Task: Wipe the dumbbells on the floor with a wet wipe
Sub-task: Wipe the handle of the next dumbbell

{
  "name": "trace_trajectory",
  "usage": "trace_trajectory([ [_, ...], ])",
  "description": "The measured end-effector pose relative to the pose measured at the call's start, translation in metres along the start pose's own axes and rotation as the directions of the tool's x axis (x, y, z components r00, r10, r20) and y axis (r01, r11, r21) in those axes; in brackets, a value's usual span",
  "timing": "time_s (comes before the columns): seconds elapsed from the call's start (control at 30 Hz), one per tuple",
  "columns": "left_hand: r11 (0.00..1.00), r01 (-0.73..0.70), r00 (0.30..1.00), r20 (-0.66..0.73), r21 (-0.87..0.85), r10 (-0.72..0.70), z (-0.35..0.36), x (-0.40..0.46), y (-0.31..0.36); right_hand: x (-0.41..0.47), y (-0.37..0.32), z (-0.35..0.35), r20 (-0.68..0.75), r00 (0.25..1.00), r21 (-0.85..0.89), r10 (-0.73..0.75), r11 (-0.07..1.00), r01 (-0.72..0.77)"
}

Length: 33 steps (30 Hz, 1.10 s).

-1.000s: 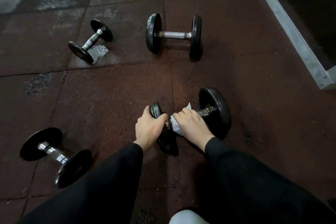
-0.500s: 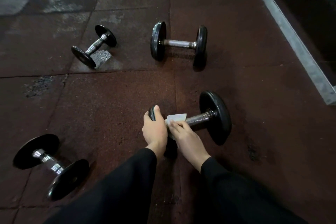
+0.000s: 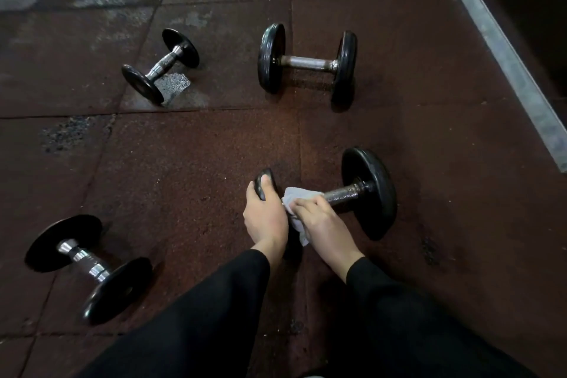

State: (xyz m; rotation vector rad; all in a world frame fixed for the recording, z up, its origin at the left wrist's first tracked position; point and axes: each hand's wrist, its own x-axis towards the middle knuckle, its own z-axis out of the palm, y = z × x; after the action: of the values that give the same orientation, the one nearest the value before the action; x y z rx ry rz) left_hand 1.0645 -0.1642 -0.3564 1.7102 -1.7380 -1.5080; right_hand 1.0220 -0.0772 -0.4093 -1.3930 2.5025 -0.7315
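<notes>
A black dumbbell (image 3: 368, 190) with a metal handle lies on the dark red rubber floor in front of me. My left hand (image 3: 265, 218) grips its near left plate, thumb over the rim. My right hand (image 3: 322, 224) holds a crumpled white wet wipe (image 3: 296, 198) wrapped around the left end of the handle. The right part of the handle and the right plate look wet and shiny. Both arms wear black sleeves.
Three other dumbbells lie on the floor: one at the far middle (image 3: 306, 63), a small one at the far left (image 3: 161, 66), one at the near left (image 3: 87, 267). A grey metal frame edge (image 3: 506, 55) runs along the right.
My right hand with the wipe slid left along the handle toward the left plate, then a little back out. My left hand stayed on the plate. The view shifted slightly.
</notes>
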Motion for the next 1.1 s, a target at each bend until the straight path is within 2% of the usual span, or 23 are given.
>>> trace_trajectory([
  [0.07, 1.0, 0.0, 1.0, -0.001, -0.005, 0.0, 0.0, 0.0, 0.0, 0.002, 0.001, 0.002, -0.067, 0.997, 0.036, 0.042, 0.999, -0.039],
  [0.2, 1.0, 0.009, 1.0, 0.006, -0.006, -0.009, -0.001, 0.001, 0.0, 0.002, -0.009, 0.007, -0.015, 0.998, 0.089, 0.054, 0.995, -0.053],
  [0.37, 1.0, -0.003, 1.0, -0.003, -0.003, 0.003, 0.0, -0.001, -0.002, -0.006, 0.005, 0.003, -0.107, 0.994, -0.015, -0.03, 0.999, 0.029],
  [0.43, 1.0, -0.009, 1.0, -0.012, -0.005, 0.009, 0.0, -0.002, -0.002, -0.004, 0.006, 0.003, -0.15, 0.989, -0.01, 0.011, 1.0, -0.013],
  [0.6, 1.0, -0.003, 1.0, -0.002, -0.004, 0.003, 0.0, -0.003, 0.0, 0.005, -0.006, 0.013, -0.083, 0.997, 0.028, 0.002, 1.0, 0.0],
  [0.73, 1.0, -0.017, 1.0, -0.013, 0.004, 0.017, -0.001, -0.005, 0.0, 0.0, 0.01, -0.002, -0.047, 0.993, -0.061, 0.107, 0.992, -0.11],
  [0.8, 1.0, -0.024, 1.0, -0.017, 0.002, 0.024, -0.001, -0.005, -0.001, 0.001, 0.022, -0.012, -0.074, 0.975, -0.086, 0.211, 0.972, -0.217],
  [0.87, 1.0, -0.02, 1.0, -0.019, 0.004, 0.021, -0.001, -0.004, -0.001, 0.005, 0.025, -0.016, -0.118, 0.962, -0.09, 0.245, 0.962, -0.256],
  [0.93, 1.0, -0.016, 1.0, -0.02, 0.0, 0.016, 0.0, -0.005, -0.001, 0.007, 0.021, -0.013, -0.125, 0.97, -0.076, 0.211, 0.972, -0.221],
  [1.03, 1.0, -0.015, 1.0, -0.019, 0.0, 0.015, 0.0, -0.005, -0.001, 0.003, 0.011, -0.008, -0.057, 0.995, -0.101, 0.086, 0.991, -0.091],
  [1.1, 1.0, -0.02, 1.0, -0.022, 0.002, 0.02, 0.0, -0.006, -0.001, 0.003, 0.014, -0.013, -0.006, 0.995, -0.175, 0.101, 0.979, -0.101],
])
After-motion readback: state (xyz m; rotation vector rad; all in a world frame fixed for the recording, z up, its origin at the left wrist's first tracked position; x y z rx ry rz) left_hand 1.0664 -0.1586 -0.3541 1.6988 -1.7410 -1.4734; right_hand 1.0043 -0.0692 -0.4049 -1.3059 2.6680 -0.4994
